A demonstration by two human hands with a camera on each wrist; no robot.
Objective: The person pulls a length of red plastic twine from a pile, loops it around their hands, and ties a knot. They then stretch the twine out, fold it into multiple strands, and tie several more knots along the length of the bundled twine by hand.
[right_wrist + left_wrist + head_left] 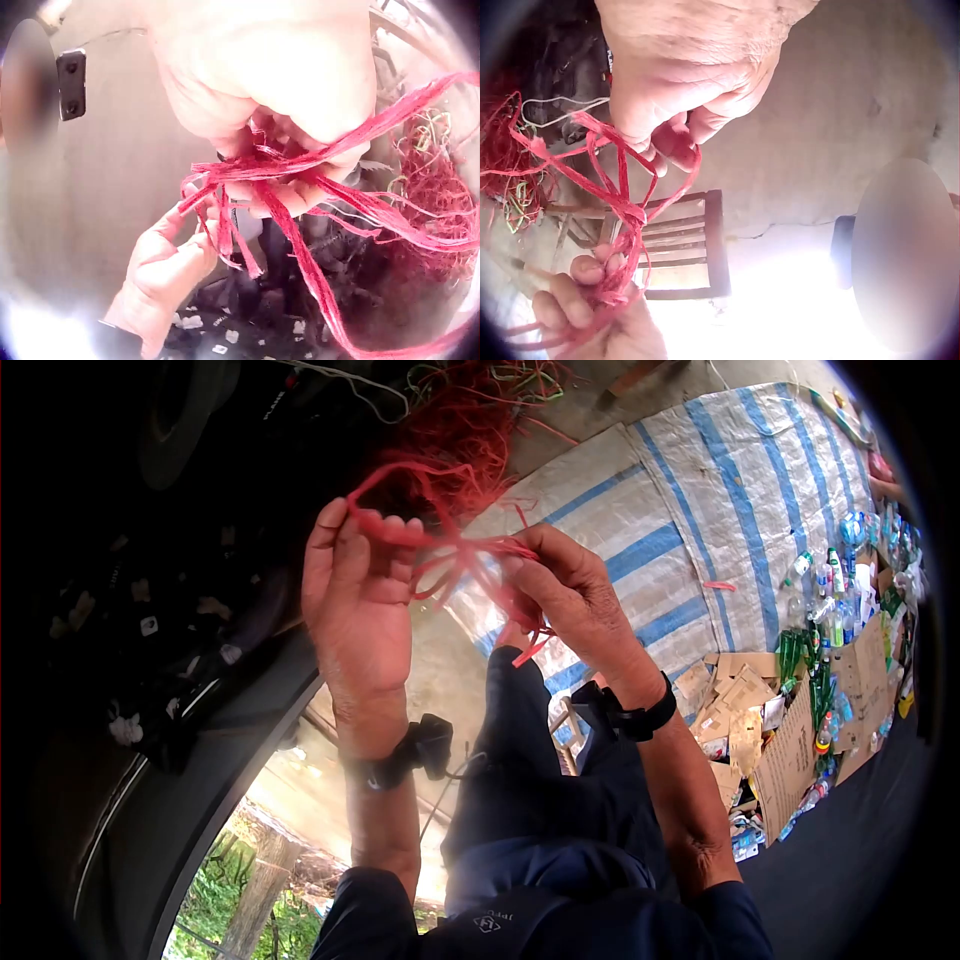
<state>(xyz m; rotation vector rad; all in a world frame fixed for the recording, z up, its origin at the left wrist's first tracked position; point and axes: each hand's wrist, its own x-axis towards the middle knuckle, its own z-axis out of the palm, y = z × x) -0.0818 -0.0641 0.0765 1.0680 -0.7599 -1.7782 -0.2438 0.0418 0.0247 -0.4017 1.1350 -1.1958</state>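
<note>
Red plastic twine, looped and knotted into several flat strands, stretches between my two hands. My left hand pinches a strand between thumb and curled fingers, its palm turned up in the head view. On the other side, my right hand grips the gathered strands with thumb and fingers, and short cut ends poke out below it. In the left wrist view, a knot shows between the hands. Loose strands hang in wide loops under the right hand in the right wrist view.
A tangled heap of red twine lies ahead. A blue-striped woven sheet covers the floor at right, bordered by flattened cardboard and plastic bottles. A wooden chair appears in the left wrist view.
</note>
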